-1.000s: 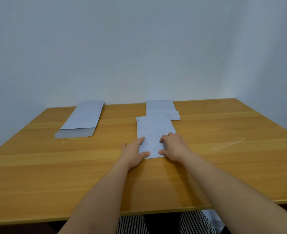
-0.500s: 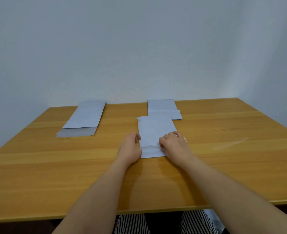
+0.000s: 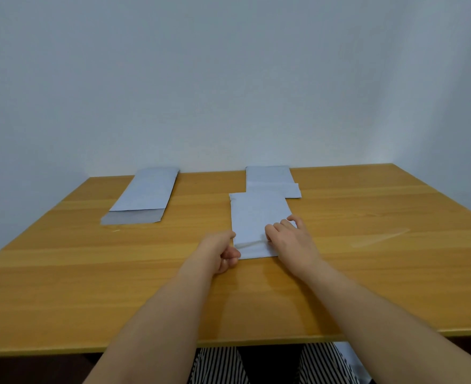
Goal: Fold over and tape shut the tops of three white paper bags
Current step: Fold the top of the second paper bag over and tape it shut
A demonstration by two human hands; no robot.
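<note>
Left hand (image 3: 219,252) curled, pinching near edge of middle white paper bag (image 3: 257,220); right hand (image 3: 291,241) fingertips pressing its folded end flat on wooden table (image 3: 90,286).

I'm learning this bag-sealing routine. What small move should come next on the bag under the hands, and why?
Probably press the fold flat. The near end of the middle bag is turned over, with the left hand at its left edge and the right hand on the flap. A clear tape strip lies on the table, not yet used.
</note>
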